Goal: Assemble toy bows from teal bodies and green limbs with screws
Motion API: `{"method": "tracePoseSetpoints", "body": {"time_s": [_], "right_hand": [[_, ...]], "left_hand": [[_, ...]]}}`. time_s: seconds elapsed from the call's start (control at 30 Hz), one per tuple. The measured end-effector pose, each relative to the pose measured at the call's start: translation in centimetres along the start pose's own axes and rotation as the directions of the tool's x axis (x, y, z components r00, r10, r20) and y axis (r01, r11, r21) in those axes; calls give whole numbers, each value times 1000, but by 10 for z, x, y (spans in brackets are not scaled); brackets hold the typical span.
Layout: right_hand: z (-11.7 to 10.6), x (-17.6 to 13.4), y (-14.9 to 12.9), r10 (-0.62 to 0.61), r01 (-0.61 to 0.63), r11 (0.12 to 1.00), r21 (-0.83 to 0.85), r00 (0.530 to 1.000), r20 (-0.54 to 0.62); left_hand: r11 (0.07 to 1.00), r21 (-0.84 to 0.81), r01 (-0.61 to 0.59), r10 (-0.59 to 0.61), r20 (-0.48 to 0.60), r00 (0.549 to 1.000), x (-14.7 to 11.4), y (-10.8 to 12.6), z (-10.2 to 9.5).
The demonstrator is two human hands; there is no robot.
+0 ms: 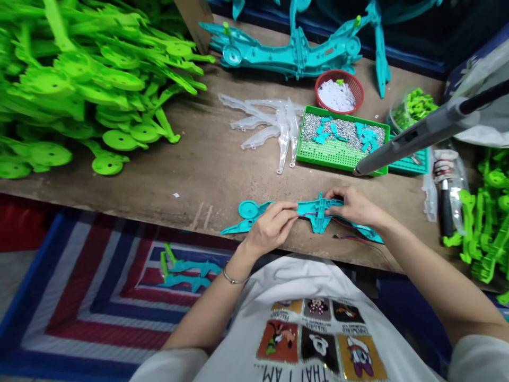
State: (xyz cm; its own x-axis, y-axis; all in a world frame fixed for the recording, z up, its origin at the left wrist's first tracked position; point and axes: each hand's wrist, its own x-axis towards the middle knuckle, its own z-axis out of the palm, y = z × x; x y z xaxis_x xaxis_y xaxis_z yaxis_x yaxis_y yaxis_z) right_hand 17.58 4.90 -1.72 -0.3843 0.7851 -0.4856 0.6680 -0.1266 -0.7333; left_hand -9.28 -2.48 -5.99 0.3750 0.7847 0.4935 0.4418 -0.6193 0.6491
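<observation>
A long turquoise plastic frame part lies along the table's front edge, with a round cup at its left end and a crosspiece in the middle. Thin dark red and blue wires run along it, their loose ends trailing off to the right. My left hand is closed over the part's left half, its fingertips pinching the wires. On the other side of the crosspiece, my right hand has thumb and fingers closed about the part; whether wire is also between them is hidden.
Lime-green plastic parts are heaped at left. Behind my hands lie clear plastic pieces, a green tray of screws, and a red basket. A grey electric screwdriver hangs at right. Below left stands a striped bin.
</observation>
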Motion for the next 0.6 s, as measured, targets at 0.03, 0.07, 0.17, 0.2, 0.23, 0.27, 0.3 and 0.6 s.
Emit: {"method": "tracePoseSetpoints", "body": {"time_s": [0.03,0.07,0.17,0.2,0.23,0.27,0.3,0.6], "right_hand": [[0,0,-1,2,-2,1000,-9,1000,5],[0,0,-2,0,1,1000,-16,1000,5],[0,-1,-4,-20,20,999,-41,1000,-4],[0,-1,-4,-33,33,998,-45,999,-2],[0,-2,-4,-49,50,998,-41,999,8],[-1,-2,-4,-67,68,997,-31,997,23],[-1,-2,-4,-84,84,996,-18,996,35],[2,-3,-1,-90,90,993,-75,996,1]], "left_hand": [[1000,13,-8,8,-1,1000,-1,-1,1],[1000,24,-13,13,-5,1000,-2,-1,1],[999,41,-17,18,-21,1000,-4,-2,3],[999,43,-16,17,-25,1000,-5,-2,3],[999,42,-16,17,-27,999,-5,-1,3],[999,40,-17,18,-28,999,-5,-1,3],[999,38,-19,20,-29,999,-5,-1,3],[999,48,-21,22,-33,999,-6,-1,3]]}}
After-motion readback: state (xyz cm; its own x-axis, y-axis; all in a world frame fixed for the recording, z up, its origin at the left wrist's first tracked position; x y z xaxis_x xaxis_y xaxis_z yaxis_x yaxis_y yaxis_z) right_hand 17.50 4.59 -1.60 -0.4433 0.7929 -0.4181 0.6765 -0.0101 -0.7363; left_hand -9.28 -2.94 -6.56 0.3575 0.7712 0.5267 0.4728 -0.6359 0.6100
